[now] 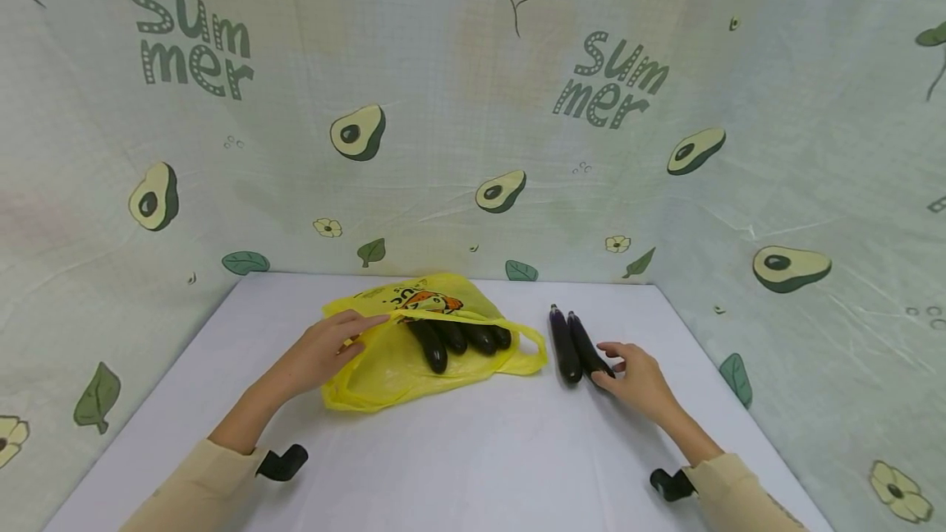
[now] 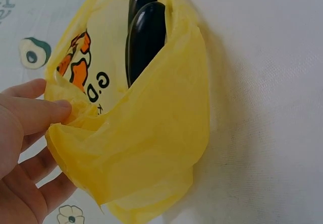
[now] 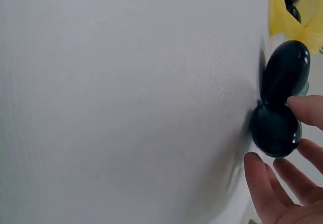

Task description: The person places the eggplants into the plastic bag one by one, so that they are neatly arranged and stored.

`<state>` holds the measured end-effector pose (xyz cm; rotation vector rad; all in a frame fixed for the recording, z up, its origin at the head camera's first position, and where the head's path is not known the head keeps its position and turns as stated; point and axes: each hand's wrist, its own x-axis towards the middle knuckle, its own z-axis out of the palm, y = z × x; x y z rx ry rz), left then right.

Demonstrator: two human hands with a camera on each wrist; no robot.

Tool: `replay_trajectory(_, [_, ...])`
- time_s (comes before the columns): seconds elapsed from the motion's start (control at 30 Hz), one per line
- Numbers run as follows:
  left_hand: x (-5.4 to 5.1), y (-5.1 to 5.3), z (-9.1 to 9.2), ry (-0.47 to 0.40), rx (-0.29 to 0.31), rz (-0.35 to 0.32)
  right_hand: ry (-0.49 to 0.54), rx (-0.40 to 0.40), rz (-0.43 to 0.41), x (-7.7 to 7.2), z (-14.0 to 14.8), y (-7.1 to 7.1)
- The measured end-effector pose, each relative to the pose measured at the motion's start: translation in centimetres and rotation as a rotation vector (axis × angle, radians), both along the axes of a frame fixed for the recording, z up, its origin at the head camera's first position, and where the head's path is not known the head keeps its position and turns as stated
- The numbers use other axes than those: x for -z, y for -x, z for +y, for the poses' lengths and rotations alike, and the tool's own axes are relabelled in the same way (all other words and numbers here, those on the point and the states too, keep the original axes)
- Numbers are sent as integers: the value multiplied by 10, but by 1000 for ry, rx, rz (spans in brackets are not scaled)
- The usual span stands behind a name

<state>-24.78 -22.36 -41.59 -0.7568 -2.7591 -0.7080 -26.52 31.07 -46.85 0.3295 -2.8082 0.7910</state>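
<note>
We see four eggplants (image 1: 432,349) bagged, two outside. Left grip (image 1: 319,353) pinches the plastic bag (image 1: 392,380); right grip (image 1: 637,382), half spread, surrounds the rightmost eggplant (image 1: 584,341).

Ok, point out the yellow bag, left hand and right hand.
Yellow bag (image 2: 151,125), left wrist view, its side wall.
Left hand (image 1: 319,353), head view, middle of it.
Right hand (image 1: 639,382), head view, middle of it.
</note>
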Motion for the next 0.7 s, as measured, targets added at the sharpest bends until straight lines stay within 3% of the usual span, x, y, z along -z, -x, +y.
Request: replay_trajectory(0.7, [2, 1, 0, -1, 2, 16, 0, 24, -61, 0, 4, 1])
